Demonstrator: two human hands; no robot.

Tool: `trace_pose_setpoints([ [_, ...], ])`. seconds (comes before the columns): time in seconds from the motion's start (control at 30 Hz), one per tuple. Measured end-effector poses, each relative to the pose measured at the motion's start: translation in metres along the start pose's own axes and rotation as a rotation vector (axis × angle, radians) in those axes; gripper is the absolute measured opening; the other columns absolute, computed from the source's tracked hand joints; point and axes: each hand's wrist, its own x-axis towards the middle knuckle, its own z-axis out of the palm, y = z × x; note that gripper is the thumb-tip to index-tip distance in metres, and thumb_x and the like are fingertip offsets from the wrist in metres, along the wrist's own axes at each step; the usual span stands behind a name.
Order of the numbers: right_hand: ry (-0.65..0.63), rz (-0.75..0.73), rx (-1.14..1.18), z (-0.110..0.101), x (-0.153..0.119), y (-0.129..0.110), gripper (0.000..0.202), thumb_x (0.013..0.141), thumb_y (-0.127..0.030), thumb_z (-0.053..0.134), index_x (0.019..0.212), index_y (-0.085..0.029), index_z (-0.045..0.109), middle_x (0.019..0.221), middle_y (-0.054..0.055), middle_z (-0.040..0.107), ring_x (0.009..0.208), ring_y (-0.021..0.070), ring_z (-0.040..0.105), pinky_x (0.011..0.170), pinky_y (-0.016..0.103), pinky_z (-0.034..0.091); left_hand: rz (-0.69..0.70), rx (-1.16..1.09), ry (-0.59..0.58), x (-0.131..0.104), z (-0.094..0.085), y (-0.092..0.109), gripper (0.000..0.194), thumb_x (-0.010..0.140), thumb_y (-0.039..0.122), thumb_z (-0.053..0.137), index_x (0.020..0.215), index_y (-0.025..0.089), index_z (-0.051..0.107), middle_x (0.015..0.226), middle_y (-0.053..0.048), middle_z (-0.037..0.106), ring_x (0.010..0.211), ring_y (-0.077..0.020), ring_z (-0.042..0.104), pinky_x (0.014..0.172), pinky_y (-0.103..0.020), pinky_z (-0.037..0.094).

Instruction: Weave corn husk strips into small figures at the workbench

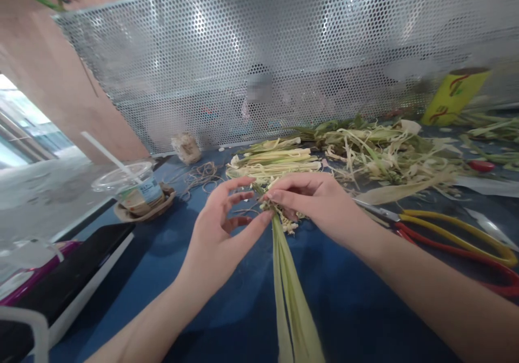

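A long pale green leaf bundle [292, 292] runs from the near edge up to my hands, its narrow top lying between them. My right hand [310, 200] is closed, thumb and fingertips pinching at that top end. Beside it, my left hand [227, 219] has its fingers curved and apart, with the thumb tip against the bundle just below the pinch. Small yellowish scraps [288, 225] lie under and behind the fingers. Whatever fine piece the right fingertips may also hold is too small to make out.
Beyond my hands lie a row of similar bundles [279, 160] and a heap of leaves [373, 152]. Scissors [458, 233] with yellow and red handles are at right. Twine [200, 176], a plastic cup [140, 192] and a black box-like object [81, 271] are at left. A perforated metal screen [227, 54] stands behind.
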Motion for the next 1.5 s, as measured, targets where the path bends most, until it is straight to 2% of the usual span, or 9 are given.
trace_pose_setpoints([
  [0.1, 0.008, 0.002, -0.009, 0.001, 0.0, 0.0, 0.012, 0.072, -0.027, 0.063, 0.072, -0.016, 0.066, 0.057, -0.003, 0.055, 0.045, 0.0046, 0.044, 0.044, 0.019, 0.038, -0.162, -0.141, 0.018, -0.001, 0.004, -0.002, 0.039, 0.068, 0.026, 0.066, 0.1, 0.02, 0.045, 0.111, -0.007, 0.052, 0.093, -0.0205, 0.059, 0.059, -0.025, 0.055],
  [0.2, 0.001, -0.006, -0.043, 0.002, -0.001, 0.003, 0.013, 0.073, -0.028, 0.063, 0.074, -0.015, 0.066, 0.062, -0.001, 0.057, 0.047, 0.0047, 0.044, 0.045, 0.019, 0.038, -0.316, -0.31, 0.014, -0.002, 0.007, -0.001, 0.04, 0.07, 0.023, 0.065, 0.098, 0.02, 0.036, 0.079, -0.001, 0.061, 0.069, -0.0158, 0.063, 0.056, -0.028, 0.054],
  [0.3, -0.01, -0.013, -0.057, 0.002, -0.002, 0.004, 0.016, 0.076, -0.029, 0.06, 0.077, -0.015, 0.067, 0.061, -0.002, 0.057, 0.049, 0.0049, 0.044, 0.045, 0.018, 0.036, -0.268, -0.382, -0.003, -0.004, 0.006, 0.002, 0.039, 0.072, 0.016, 0.062, 0.098, 0.022, 0.033, 0.056, 0.007, 0.059, 0.054, -0.0114, 0.061, 0.057, -0.027, 0.053],
  [0.53, 0.055, -0.154, -0.329, 0.004, -0.005, -0.009, 0.009, 0.075, -0.021, 0.06, 0.07, -0.019, 0.067, 0.066, -0.002, 0.062, 0.057, 0.0077, 0.053, 0.049, 0.019, 0.04, -0.177, -0.353, -0.083, -0.005, 0.002, 0.011, 0.02, 0.077, 0.019, 0.058, 0.092, 0.023, 0.045, 0.06, 0.004, 0.064, 0.044, -0.0071, 0.056, 0.043, -0.015, 0.045],
  [0.63, 0.102, -0.186, -0.457, 0.005, -0.005, -0.013, 0.009, 0.074, -0.022, 0.061, 0.069, -0.02, 0.068, 0.066, -0.001, 0.063, 0.059, 0.0095, 0.055, 0.048, 0.019, 0.041, -0.071, -0.178, -0.03, -0.009, 0.001, 0.011, 0.023, 0.077, 0.021, 0.058, 0.099, 0.025, 0.053, 0.058, 0.005, 0.063, 0.043, -0.0073, 0.056, 0.042, -0.015, 0.045],
  [0.83, 0.066, -0.074, -0.29, 0.007, -0.007, -0.014, 0.014, 0.073, -0.025, 0.062, 0.063, -0.017, 0.067, 0.055, -0.002, 0.058, 0.044, 0.0044, 0.046, 0.04, 0.016, 0.036, 0.223, 0.207, 0.181, -0.016, 0.001, 0.004, 0.021, 0.074, 0.02, 0.063, 0.092, 0.03, 0.067, 0.083, 0.005, 0.07, 0.061, -0.0067, 0.062, 0.056, -0.015, 0.049],
  [1.17, 0.066, -0.013, -0.241, 0.011, -0.011, -0.021, 0.011, 0.069, -0.025, 0.066, 0.061, -0.019, 0.068, 0.052, -0.003, 0.059, 0.042, 0.0049, 0.046, 0.039, 0.018, 0.036, 0.422, 0.485, 0.191, -0.018, -0.004, 0.002, 0.017, 0.076, 0.014, 0.059, 0.089, 0.025, 0.062, 0.084, 0.004, 0.07, 0.062, -0.0093, 0.064, 0.06, -0.019, 0.05],
  [1.4, 0.054, 0.047, -0.148, 0.012, -0.012, -0.021, 0.009, 0.07, -0.027, 0.065, 0.066, -0.02, 0.07, 0.045, -0.005, 0.052, 0.038, 0.004, 0.041, 0.036, 0.017, 0.033, 0.745, 0.763, 0.188, -0.014, -0.007, 0.001, 0.011, 0.078, 0.009, 0.054, 0.082, 0.017, 0.059, 0.076, 0.001, 0.069, 0.07, -0.009, 0.065, 0.063, -0.012, 0.05],
  [1.5, 0.044, 0.089, -0.145, 0.013, -0.012, -0.02, 0.01, 0.071, -0.026, 0.063, 0.067, -0.018, 0.069, 0.039, -0.006, 0.045, 0.036, 0.0037, 0.039, 0.036, 0.016, 0.034, 0.731, 0.762, 0.188, -0.014, -0.006, -0.001, 0.012, 0.078, 0.008, 0.053, 0.083, 0.018, 0.058, 0.078, 0.001, 0.069, 0.072, -0.0095, 0.066, 0.065, -0.013, 0.051],
])
